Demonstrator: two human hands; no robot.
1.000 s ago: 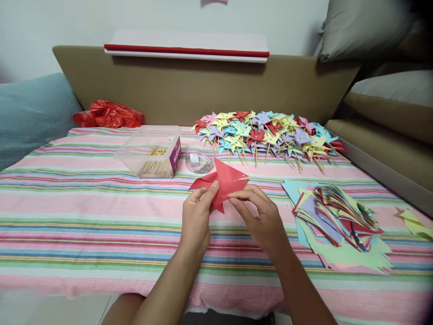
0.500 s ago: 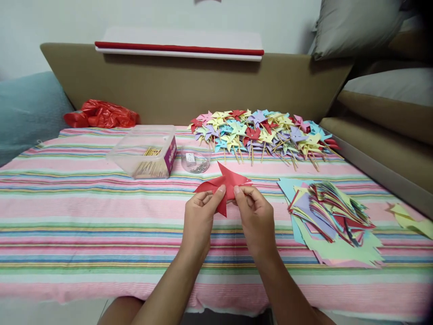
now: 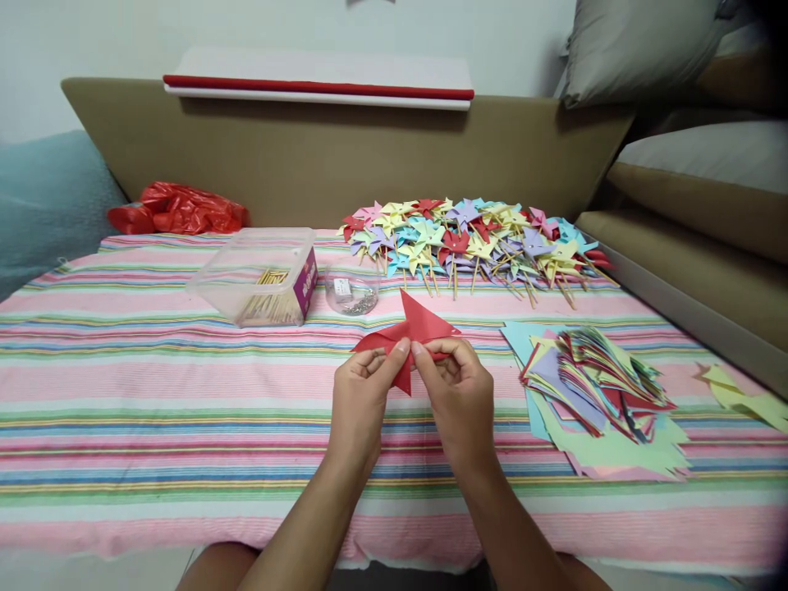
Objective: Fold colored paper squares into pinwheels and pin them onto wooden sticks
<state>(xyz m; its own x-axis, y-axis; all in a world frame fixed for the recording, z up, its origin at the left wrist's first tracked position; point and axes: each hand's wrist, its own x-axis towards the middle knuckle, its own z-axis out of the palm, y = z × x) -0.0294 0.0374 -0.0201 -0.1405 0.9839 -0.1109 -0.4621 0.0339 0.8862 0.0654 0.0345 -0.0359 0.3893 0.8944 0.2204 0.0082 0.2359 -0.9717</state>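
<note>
A red paper pinwheel (image 3: 424, 318) is held up over the striped cloth, its blades folded in toward the centre. My left hand (image 3: 368, 382) pinches it from the left, thumb pressed near the middle. From the right, my right hand (image 3: 456, 386) pinches the paper too, its thumb tip beside the left thumb at the centre. The fingers behind the paper are partly hidden. Just beyond my hands stands a round clear dish (image 3: 352, 294) with small metal pieces and a white label in it.
A clear plastic box (image 3: 215, 283) holding wooden sticks lies left of the dish. Finished pinwheels (image 3: 455, 242) on sticks are heaped at the back. Cut coloured paper sheets (image 3: 621, 447) are stacked at right, near a yellow paper piece (image 3: 744, 398). A red plastic bag (image 3: 190, 209) sits back left.
My right thumb has moved left to the pinwheel's centre, bringing another blade inward next to my left thumb. My left hand keeps its pinch. The view has shifted slightly.
</note>
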